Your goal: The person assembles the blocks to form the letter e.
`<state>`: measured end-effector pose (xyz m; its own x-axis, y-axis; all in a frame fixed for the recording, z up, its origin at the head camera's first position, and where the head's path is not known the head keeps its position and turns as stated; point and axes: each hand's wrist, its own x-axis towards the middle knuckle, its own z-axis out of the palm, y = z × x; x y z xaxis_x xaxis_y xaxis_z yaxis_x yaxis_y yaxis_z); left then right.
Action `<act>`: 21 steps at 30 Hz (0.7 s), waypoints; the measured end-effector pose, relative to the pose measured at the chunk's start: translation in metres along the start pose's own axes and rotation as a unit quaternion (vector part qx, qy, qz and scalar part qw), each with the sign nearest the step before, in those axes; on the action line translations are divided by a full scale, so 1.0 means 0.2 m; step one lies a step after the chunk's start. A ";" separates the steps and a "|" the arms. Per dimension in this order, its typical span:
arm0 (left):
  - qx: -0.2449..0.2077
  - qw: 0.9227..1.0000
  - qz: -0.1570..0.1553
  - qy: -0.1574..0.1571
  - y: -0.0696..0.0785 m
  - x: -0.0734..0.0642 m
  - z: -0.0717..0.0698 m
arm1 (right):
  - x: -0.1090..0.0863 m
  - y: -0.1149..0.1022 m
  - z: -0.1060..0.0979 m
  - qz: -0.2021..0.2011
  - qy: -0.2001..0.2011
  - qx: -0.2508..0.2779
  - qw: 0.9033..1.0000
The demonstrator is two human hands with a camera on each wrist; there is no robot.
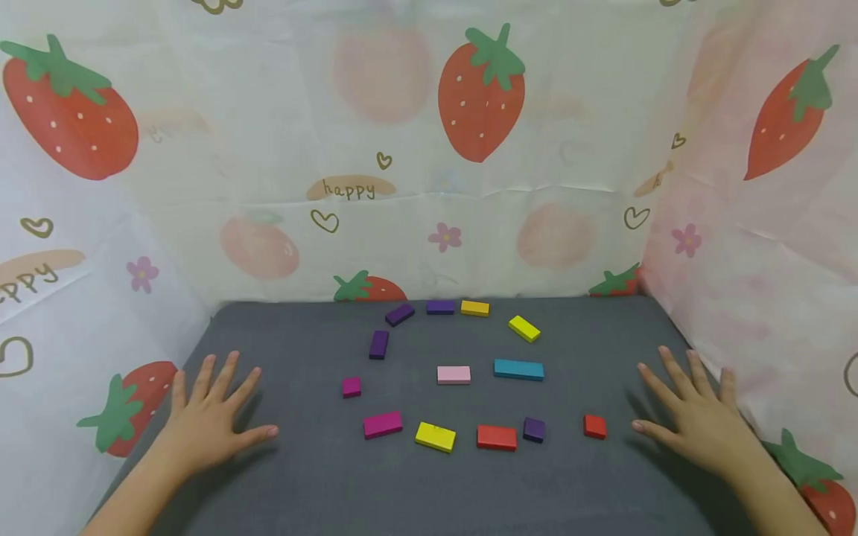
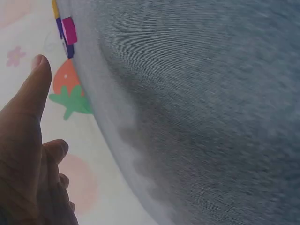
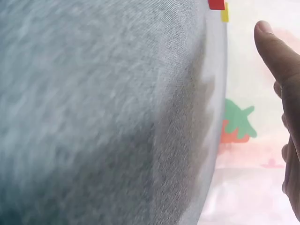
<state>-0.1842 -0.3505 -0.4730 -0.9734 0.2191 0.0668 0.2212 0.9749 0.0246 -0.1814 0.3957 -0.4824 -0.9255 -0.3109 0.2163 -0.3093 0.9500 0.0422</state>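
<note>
My left hand (image 1: 208, 420) hovers over the left side of the grey table with its fingers spread, holding nothing. Nearest to it are a small magenta block (image 1: 351, 387) and a longer magenta block (image 1: 383, 425). On the right side my right hand (image 1: 693, 417) is likewise spread and holds nothing; a small red block (image 1: 594, 426) lies closest to it. Between the hands lie a yellow block (image 1: 435, 437), a larger red block (image 1: 497, 438), a small purple block (image 1: 534, 429), a pink block (image 1: 453, 375) and a blue block (image 1: 519, 370).
Toward the back of the grey table (image 1: 288, 476) lie several purple blocks (image 1: 378, 345), an orange-yellow block (image 1: 474, 308) and a tilted yellow block (image 1: 524, 328). A strawberry-print cloth (image 1: 268, 112) hangs behind the table and along both sides.
</note>
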 end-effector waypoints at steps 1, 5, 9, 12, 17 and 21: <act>0.000 1.000 0.001 0.001 0.01 0.01 0.00 | 0.00 0.00 0.00 0.000 0.002 -0.001 1.000; -0.012 1.000 0.006 0.006 0.04 0.04 -0.02 | 0.02 -0.02 0.00 -0.004 0.012 0.001 1.000; -0.029 0.999 0.012 0.006 0.10 0.09 -0.05 | 0.05 -0.04 -0.01 -0.009 0.020 0.006 1.000; -0.032 0.999 0.020 0.009 0.14 0.12 -0.06 | 0.08 -0.06 -0.03 -0.009 0.020 0.013 1.000; -0.038 0.999 0.034 0.016 0.21 0.18 -0.05 | 0.13 -0.10 -0.05 -0.015 0.019 0.024 0.999; -0.029 0.998 0.042 0.021 0.27 0.24 -0.04 | 0.16 -0.13 -0.06 -0.025 0.022 0.032 0.999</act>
<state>-0.2195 -0.2879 -0.4608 -0.9479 0.2976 0.1137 0.3069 0.9488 0.0749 -0.1997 0.3624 -0.4642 -0.8989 -0.3545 0.2573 -0.3691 0.9293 -0.0092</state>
